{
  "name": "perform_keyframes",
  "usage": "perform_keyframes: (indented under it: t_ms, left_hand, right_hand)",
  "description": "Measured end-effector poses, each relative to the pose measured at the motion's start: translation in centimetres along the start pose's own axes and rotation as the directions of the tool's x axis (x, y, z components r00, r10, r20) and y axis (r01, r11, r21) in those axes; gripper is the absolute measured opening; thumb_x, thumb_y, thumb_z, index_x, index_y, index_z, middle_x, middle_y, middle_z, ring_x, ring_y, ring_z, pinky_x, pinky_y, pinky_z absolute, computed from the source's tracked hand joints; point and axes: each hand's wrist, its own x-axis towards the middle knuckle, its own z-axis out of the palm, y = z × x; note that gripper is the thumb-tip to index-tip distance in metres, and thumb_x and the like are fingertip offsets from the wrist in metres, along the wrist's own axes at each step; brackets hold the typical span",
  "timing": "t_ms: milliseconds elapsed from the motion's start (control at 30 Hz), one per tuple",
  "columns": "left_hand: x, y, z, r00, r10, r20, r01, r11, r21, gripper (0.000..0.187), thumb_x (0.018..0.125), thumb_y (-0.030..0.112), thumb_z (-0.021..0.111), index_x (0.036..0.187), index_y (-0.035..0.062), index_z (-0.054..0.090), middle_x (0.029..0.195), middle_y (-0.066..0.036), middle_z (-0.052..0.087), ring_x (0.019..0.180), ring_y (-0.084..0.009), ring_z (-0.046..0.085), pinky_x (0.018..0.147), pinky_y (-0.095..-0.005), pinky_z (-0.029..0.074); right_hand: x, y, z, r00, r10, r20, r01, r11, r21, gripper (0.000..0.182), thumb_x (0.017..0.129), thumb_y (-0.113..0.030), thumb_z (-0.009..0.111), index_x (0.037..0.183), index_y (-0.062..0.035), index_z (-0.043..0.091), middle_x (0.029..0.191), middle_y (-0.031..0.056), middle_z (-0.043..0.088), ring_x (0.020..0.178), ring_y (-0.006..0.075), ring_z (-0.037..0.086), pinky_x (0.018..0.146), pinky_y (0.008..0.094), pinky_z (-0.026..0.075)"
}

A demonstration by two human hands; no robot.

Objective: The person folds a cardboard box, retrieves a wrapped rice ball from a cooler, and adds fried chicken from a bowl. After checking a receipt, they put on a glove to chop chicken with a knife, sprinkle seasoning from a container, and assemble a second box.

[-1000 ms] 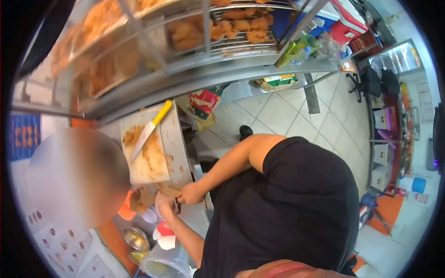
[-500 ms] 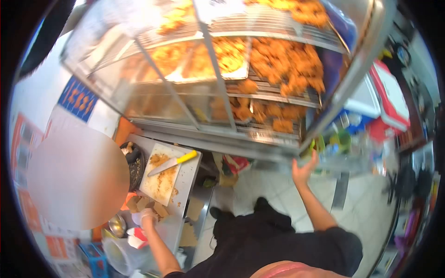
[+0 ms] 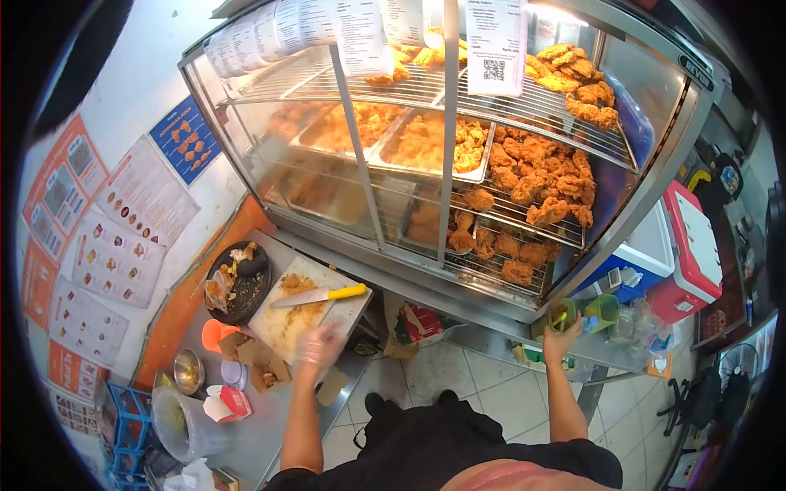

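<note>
My right hand [image 3: 562, 342] is closed around a green cup [image 3: 560, 316] on the metal ledge below the display case. A second green cup [image 3: 603, 309] stands just beyond it. My left hand [image 3: 321, 348], in a clear plastic glove, hovers by the near corner of a white cutting board [image 3: 270, 323]; motion smears its fingers. On that crumb-strewn board lies a knife [image 3: 318, 296] with a yellow handle. An open cardboard box [image 3: 274, 372] with food inside sits below my left hand. To the board's left is a black stone mortar [image 3: 246, 290] containing chicken pieces and a pestle.
A glass display case [image 3: 446, 164] with fried chicken on racks spans the front. An orange cup [image 3: 217, 334], a metal bowl [image 3: 189, 371], a red-and-white carton [image 3: 229, 403] and a clear tub [image 3: 182, 425] crowd the left counter. Coolers [image 3: 686, 245] stand at right.
My right hand went from spread fingers to a grip on the green cup. My left hand moved from the cardboard boxes to the cutting board's near corner. The view shifted too.
</note>
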Motion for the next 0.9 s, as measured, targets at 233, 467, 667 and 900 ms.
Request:
perform_keyframes:
  t_ms: [233, 467, 667, 900]
  left_hand:
    - [-2.0, -3.8, 16.5, 0.976, 0.205, -0.066, -0.213, 0.869, -0.446, 0.036, 0.092, 0.024, 0.075, 0.124, 0.0095, 0.071, 0.107, -0.011, 0.077, 0.098, -0.018, 0.073, 0.092, -0.0334, 0.056]
    - [-5.6, 2.0, 19.8, 0.407, -0.054, 0.912, 0.906, 0.151, -0.396, 0.072, 0.099, 0.058, 0.06, 0.152, 0.0119, 0.047, 0.151, -0.015, 0.052, 0.138, -0.031, 0.052, 0.111, -0.0497, 0.046]
    - [-5.5, 1.4, 15.8, 0.581, 0.402, 0.708, 0.813, -0.332, -0.479, 0.073, 0.102, 0.065, 0.043, 0.154, 0.0134, 0.046, 0.151, -0.013, 0.054, 0.137, -0.0317, 0.053, 0.114, -0.0528, 0.043]
    - [-5.2, -4.1, 10.4, 0.812, 0.303, 0.498, 0.573, -0.573, -0.586, 0.052, 0.11, 0.043, 0.035, 0.147, 0.0099, 0.051, 0.143, -0.012, 0.06, 0.129, -0.0272, 0.059, 0.114, -0.0443, 0.046]
  right_hand:
    - [-7.6, -1.5, -2.7, 0.988, -0.151, -0.038, 0.152, 0.988, 0.017, 0.098, 0.072, -0.007, 0.086, 0.153, -0.0004, 0.031, 0.145, 0.0234, 0.04, 0.139, 0.0422, 0.041, 0.117, 0.0469, 0.033]
    - [-18.5, -7.3, 0.3, 0.883, -0.236, 0.407, 0.06, 0.914, 0.401, 0.101, 0.074, -0.01, 0.088, 0.154, -0.0042, 0.028, 0.145, 0.0136, 0.042, 0.135, 0.0274, 0.045, 0.114, 0.042, 0.039]
    - [-22.8, -19.4, 3.6, 0.616, -0.582, 0.532, 0.304, 0.798, 0.521, 0.082, 0.075, -0.033, 0.091, 0.142, -0.0078, 0.05, 0.144, 0.0208, 0.041, 0.137, 0.0396, 0.039, 0.113, 0.0496, 0.037]
    - [-22.2, -27.2, 5.9, 0.219, -0.813, 0.54, 0.46, 0.574, 0.678, 0.042, 0.086, -0.031, 0.08, 0.122, -0.0124, 0.072, 0.14, 0.0239, 0.042, 0.138, 0.0442, 0.038, 0.116, 0.0497, 0.032]
